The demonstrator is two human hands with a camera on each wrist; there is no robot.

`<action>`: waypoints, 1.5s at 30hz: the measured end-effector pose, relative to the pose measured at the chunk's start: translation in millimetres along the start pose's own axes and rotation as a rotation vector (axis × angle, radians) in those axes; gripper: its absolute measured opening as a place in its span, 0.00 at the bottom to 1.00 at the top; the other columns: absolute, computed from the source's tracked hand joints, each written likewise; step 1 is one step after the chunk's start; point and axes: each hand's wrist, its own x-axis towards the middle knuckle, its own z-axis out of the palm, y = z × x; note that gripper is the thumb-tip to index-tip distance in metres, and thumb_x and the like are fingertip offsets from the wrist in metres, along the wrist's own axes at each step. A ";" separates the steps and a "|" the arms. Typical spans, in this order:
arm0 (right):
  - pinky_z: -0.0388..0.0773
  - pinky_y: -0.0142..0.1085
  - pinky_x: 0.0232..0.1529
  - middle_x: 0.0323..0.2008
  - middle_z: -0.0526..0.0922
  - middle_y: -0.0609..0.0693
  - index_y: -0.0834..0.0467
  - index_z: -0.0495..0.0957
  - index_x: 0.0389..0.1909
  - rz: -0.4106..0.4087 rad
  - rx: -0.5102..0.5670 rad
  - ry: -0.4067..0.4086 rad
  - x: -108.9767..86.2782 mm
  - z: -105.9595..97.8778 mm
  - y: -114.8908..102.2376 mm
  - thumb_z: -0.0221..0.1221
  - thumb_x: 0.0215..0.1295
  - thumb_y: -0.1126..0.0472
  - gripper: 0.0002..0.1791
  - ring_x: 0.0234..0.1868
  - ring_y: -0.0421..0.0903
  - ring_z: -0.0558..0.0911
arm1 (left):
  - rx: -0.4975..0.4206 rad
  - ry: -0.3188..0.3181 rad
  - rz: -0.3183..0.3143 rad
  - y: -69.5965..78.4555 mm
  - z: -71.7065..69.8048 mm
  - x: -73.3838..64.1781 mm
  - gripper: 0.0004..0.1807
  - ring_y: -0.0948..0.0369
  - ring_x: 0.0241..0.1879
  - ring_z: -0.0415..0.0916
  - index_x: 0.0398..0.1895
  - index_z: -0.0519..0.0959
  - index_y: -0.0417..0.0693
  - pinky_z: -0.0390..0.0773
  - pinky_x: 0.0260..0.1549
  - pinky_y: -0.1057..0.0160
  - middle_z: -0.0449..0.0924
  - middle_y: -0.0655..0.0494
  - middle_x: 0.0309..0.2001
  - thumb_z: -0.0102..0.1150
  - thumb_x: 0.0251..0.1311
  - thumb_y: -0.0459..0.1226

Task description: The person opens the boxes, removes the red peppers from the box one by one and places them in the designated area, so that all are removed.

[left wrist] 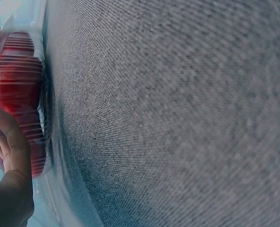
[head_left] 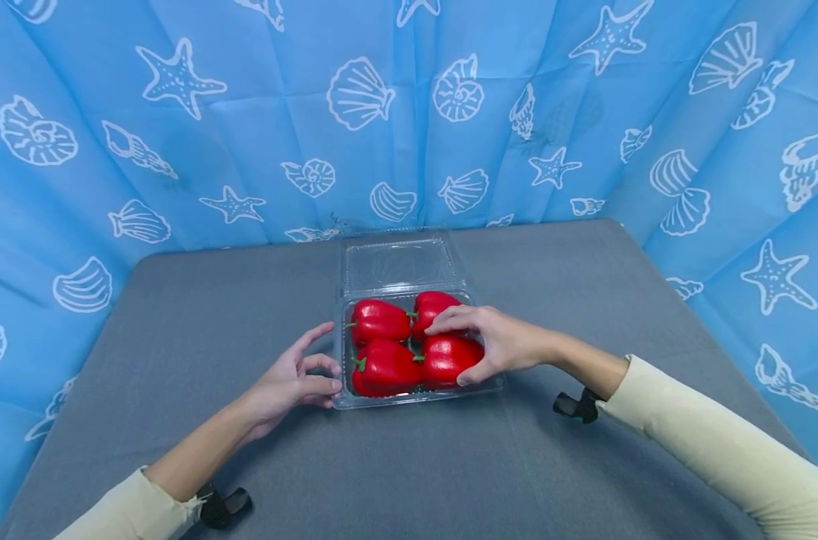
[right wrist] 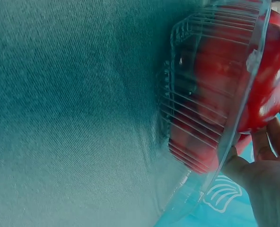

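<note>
A clear plastic clamshell container [head_left: 419,400] lies with its lid [head_left: 402,264] folded back, several red bell peppers inside. My right hand [head_left: 500,339] grips the front right bell pepper [head_left: 446,361], thumb at its near side and fingers over its far side. In the right wrist view that bell pepper [right wrist: 270,80] rises partly above the container rim, fingers against it. My left hand [head_left: 294,382] rests against the container's left edge, fingers spread and loosely bent. Seen from the left wrist, the left thumb [left wrist: 10,130] lies along the ribbed container wall [left wrist: 19,71].
Beside the front right pepper sits another bell pepper [head_left: 385,369], with a back left one [head_left: 380,321] and a back right one [head_left: 432,306] behind. A grey cloth-covered table [head_left: 247,300] carries the container. A blue shell-patterned curtain [head_left: 409,135] hangs behind and along both sides.
</note>
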 end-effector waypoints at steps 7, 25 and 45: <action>0.81 0.45 0.49 0.64 0.72 0.51 0.57 0.72 0.66 0.008 -0.001 0.028 -3.2 -1.2 -2.5 0.73 0.50 0.55 0.40 0.65 0.52 0.68 | 0.014 0.027 -0.009 -0.2 2.1 1.7 0.47 0.56 0.39 0.82 0.79 0.44 0.58 0.83 0.41 0.57 0.77 0.49 0.45 0.61 0.63 0.30; 0.83 0.42 0.46 0.64 0.74 0.52 0.54 0.74 0.66 0.018 0.015 0.128 -16.4 -26.5 -21.7 0.74 0.51 0.57 0.38 0.60 0.52 0.74 | -0.003 0.015 -0.004 2.3 2.5 0.7 0.48 0.57 0.38 0.81 0.79 0.43 0.58 0.83 0.41 0.58 0.77 0.52 0.43 0.60 0.63 0.29; 0.82 0.35 0.47 0.64 0.75 0.54 0.58 0.73 0.67 0.033 -0.120 0.335 -29.3 -60.2 -10.6 0.74 0.51 0.64 0.39 0.62 0.53 0.74 | -0.003 0.015 -0.009 1.1 0.3 -1.1 0.47 0.56 0.39 0.81 0.79 0.43 0.58 0.83 0.41 0.59 0.77 0.52 0.44 0.59 0.64 0.30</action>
